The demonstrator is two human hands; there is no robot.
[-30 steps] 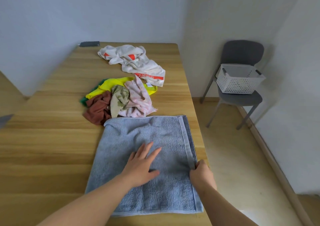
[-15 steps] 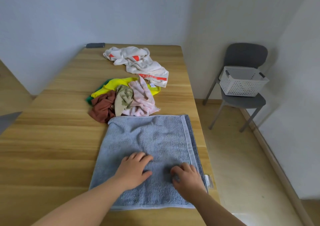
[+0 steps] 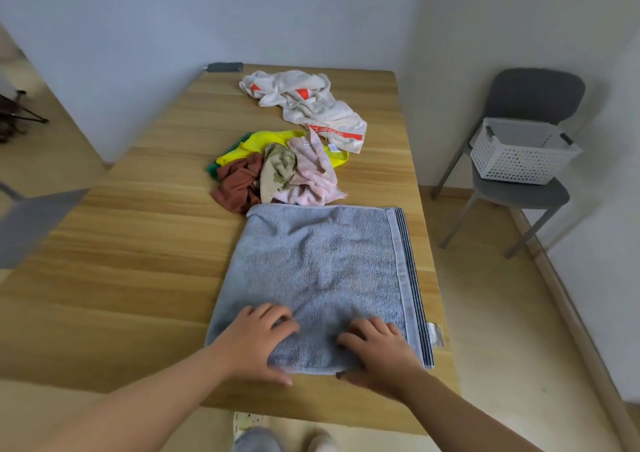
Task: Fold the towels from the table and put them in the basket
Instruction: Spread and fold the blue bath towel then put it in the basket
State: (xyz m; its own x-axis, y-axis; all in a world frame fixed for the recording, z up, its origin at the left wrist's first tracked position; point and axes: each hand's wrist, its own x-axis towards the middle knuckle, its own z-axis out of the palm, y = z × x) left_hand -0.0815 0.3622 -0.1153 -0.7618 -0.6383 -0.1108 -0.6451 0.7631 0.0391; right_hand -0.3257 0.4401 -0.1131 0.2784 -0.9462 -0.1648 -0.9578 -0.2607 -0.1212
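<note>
A grey-blue towel (image 3: 322, 264) with a dark striped right hem lies flat, folded double, at the table's near right. My left hand (image 3: 258, 342) grips its near edge, fingers curled on top and thumb at the edge. My right hand (image 3: 375, 354) holds the same edge a little further right, in the same way. Behind the towel sits a heap of small cloths: brown (image 3: 239, 184), olive-patterned (image 3: 278, 169), pink (image 3: 313, 174) and yellow (image 3: 263, 141). A white towel with orange marks (image 3: 311, 105) lies crumpled at the far end. The white perforated basket (image 3: 519, 153) stands on a chair to the right.
The wooden table (image 3: 138, 243) ends just right of the towel's hem. A grey chair (image 3: 526, 191) carries the basket by the right wall. A dark flat object (image 3: 224, 67) lies at the table's far edge. Another grey chair (image 3: 31, 223) shows at the left.
My right hand left the striped right hem and moved onto the towel's near edge. My left hand slid back from the towel's middle to that edge, and both now grip it.
</note>
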